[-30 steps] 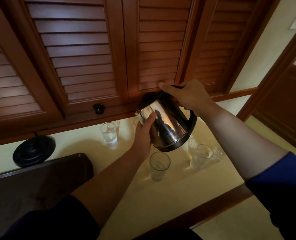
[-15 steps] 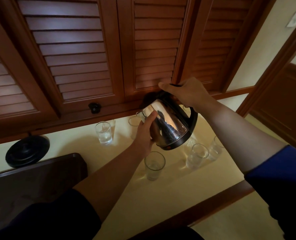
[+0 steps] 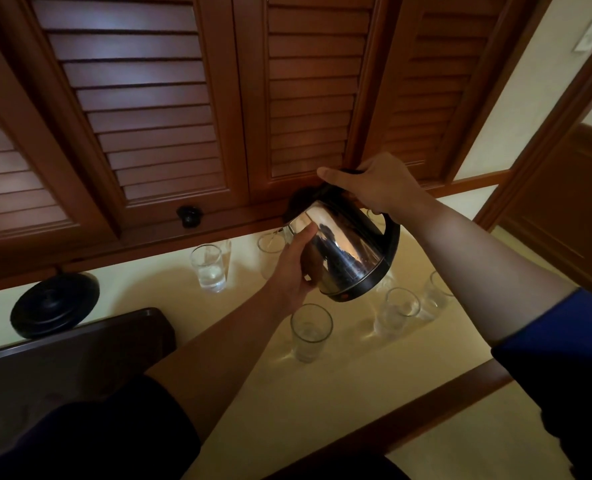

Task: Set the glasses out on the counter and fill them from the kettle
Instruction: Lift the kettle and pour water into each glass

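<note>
The steel kettle [image 3: 348, 252] with a black base and handle hangs tilted over the cream counter [image 3: 339, 375], spout to the left above a back glass [image 3: 268, 245]. My right hand [image 3: 374, 187] grips the black handle from above. My left hand [image 3: 296, 268] presses flat against the kettle's side. A glass with water [image 3: 208, 268] stands at the back left. Another glass [image 3: 310, 332] stands in front below the kettle. Two more glasses [image 3: 396, 313] [image 3: 433, 296] stand to the right.
The black kettle base [image 3: 54, 303] sits on the counter at the far left. A dark wooden tray [image 3: 62, 368] lies at the front left. Louvred wooden cabinet doors [image 3: 149, 116] with a black knob [image 3: 188, 215] rise behind the counter. A wooden door frame [image 3: 544, 133] stands right.
The kettle has moved slightly back and left, its spout now over the back glass. Both hands keep their hold on it.
</note>
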### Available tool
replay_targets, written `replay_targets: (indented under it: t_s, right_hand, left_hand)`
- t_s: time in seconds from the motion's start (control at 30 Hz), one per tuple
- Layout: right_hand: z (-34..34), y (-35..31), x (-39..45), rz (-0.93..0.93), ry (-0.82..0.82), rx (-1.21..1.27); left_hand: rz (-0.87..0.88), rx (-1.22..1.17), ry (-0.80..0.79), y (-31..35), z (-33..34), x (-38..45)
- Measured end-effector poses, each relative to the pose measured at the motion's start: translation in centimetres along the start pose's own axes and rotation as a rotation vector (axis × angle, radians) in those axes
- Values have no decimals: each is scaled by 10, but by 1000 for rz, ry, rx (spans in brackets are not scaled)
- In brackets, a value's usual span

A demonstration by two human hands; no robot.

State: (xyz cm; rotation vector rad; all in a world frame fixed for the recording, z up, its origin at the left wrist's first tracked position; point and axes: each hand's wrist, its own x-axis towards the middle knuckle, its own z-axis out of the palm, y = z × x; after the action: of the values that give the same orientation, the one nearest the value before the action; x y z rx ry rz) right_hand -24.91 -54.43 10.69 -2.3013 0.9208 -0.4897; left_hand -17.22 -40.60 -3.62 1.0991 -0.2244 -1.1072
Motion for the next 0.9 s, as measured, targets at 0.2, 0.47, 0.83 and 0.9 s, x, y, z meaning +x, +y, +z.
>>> replay_targets:
  t_s: [0.2, 0.47, 0.83, 0.9]
  right_hand:
    - [-1, 1, 2, -13, -14, -20]
    - [-2, 1, 2, -17, -8, -36]
    - [-2, 5, 6, -41, -9, -53]
    - [-2, 5, 6, -42, -14, -63]
  left_hand:
    - [16, -28, -10, 0, -1, 2]
    - [28, -46, -8, 1, 3, 0]
    - [13, -26, -31, -2, -1, 6]
    - [12, -28, -25, -1, 0, 5]
